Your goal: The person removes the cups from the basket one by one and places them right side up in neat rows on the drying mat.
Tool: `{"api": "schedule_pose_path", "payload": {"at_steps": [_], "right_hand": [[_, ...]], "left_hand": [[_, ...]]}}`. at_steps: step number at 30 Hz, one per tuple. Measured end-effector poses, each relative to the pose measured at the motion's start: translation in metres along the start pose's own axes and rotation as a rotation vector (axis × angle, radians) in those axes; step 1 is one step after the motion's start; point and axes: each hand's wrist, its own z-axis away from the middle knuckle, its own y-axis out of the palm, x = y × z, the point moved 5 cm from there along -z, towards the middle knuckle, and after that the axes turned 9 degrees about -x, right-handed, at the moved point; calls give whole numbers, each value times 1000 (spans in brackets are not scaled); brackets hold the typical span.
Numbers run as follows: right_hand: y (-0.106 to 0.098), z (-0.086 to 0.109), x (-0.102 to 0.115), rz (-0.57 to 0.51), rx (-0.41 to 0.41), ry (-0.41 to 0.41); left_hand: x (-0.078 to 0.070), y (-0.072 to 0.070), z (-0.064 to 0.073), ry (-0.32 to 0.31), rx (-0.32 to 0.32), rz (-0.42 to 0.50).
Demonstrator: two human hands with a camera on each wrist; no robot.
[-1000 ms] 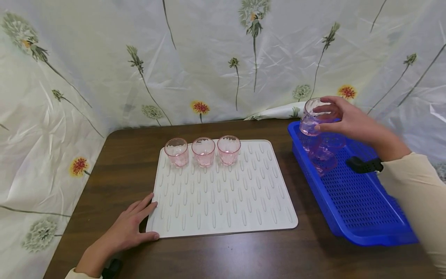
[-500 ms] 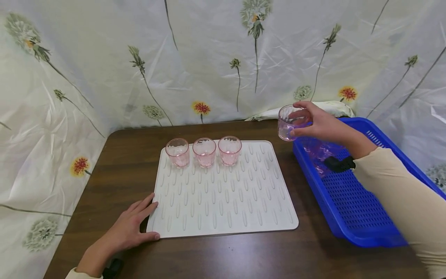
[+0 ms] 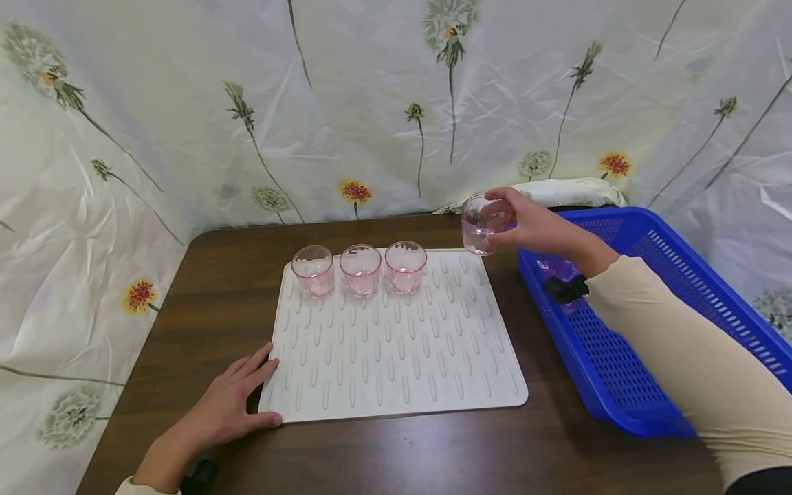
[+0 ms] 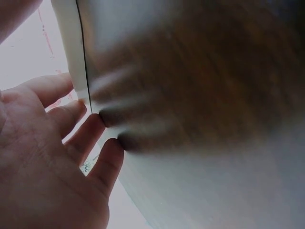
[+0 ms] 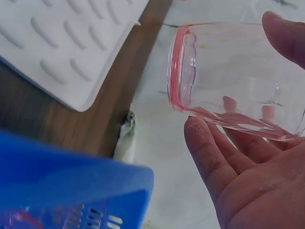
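My right hand [image 3: 532,225] grips a clear pink glass [image 3: 478,230] between thumb and fingers, held up near the back right corner of a white ridged mat [image 3: 396,357]. The right wrist view shows that glass [image 5: 228,76] close up, thumb on one side and fingers along the other. Three more pink glasses stand upright in a row on the mat's back edge: a left one [image 3: 314,275], a middle one [image 3: 361,273] and a right one [image 3: 405,269]. My left hand [image 3: 229,399] rests at the mat's front left edge, fingers spread and touching it.
A blue perforated basket [image 3: 557,344] stands right of the mat, with pink glasses [image 3: 557,268] inside, partly hidden by my right arm. The brown wooden table [image 3: 223,289] meets a flower-patterned curtain [image 3: 371,137] at the back.
My right hand has carried the glass leftward from above the basket to the mat's back right corner. The left hand and the three glasses on the mat have stayed put.
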Motion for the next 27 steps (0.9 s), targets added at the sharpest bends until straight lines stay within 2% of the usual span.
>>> {"api": "schedule_pose_path", "payload": {"at_steps": [6, 17, 21, 27], "right_hand": [[14, -8, -1, -56, 13, -9], [33, -20, -6, -13, 15, -6], [38, -22, -9, 32, -16, -3], [44, -21, -13, 162, -31, 11]], "left_hand": [[-1, 0, 0, -6, 8, 1], [-1, 0, 0, -5, 3, -3], [0, 1, 0, -3, 4, -4], [0, 1, -1, -6, 9, -8]]}}
